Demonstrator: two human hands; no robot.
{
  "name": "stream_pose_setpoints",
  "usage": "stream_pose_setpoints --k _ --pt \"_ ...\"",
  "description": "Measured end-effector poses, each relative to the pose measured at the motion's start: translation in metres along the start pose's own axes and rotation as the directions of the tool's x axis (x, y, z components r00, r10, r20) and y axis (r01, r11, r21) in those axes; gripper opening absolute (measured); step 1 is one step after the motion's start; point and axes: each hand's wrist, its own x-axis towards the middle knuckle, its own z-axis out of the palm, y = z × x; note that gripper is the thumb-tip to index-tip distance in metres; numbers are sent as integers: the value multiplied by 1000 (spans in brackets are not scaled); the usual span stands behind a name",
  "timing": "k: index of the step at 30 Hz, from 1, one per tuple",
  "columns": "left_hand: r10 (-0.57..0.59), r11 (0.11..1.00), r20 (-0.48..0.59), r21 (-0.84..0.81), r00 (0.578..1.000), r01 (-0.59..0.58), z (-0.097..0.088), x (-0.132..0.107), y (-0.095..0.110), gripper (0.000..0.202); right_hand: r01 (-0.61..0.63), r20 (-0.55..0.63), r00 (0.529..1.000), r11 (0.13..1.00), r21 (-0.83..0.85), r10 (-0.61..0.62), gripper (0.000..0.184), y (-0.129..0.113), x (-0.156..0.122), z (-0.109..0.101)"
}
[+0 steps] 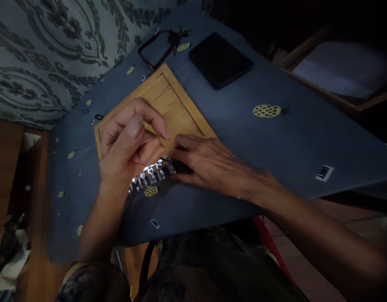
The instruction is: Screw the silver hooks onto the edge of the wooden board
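Observation:
A framed wooden board (183, 113) lies on the blue patterned cloth. Along its near edge runs a row of shiny metal clips (151, 171), each with a round screw-like head. My left hand (130, 138) is raised over the board's near left part, its fingers curled inward; what they hold, if anything, is hidden. My right hand (209, 165) is at the right end of the row, with fingers bent around the last clip. A thin light strand seems to show between the two hands. The right fingertips are partly hidden, and I cannot make out what they grip.
The blue tablecloth (231, 126) bears pineapple prints. Beyond the board lie dark-framed glasses (155, 63), keys (180, 35) and a flat black case (220, 60). A patterned wall (55, 54) borders the far left. White paper (341, 69) lies in a wooden tray at the right.

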Motion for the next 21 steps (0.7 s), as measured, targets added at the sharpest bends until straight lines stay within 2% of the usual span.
stream_pose_setpoints --k 6,12,16,19,21 --pt "153 988 -19 -19 988 -154 -7 -9 -5 35 4 -10 1000 1000 -16 -4 24 0 0 0" --pt "250 968 70 -56 966 -246 -13 -2 -7 41 0 7 1000 1000 -31 0 19 -2 1 -2" --pt "289 956 -30 -33 957 -290 -15 -1 -1 36 2 2 1000 1000 -17 -2 19 -1 0 -1" --pt "223 971 -196 -45 955 -236 -9 -5 4 33 4 -4 1000 1000 -10 -4 20 -1 -1 0" --pt "171 981 -265 -42 949 -189 -4 -8 5 35 2 5 1000 1000 -17 -2 20 0 -1 0"
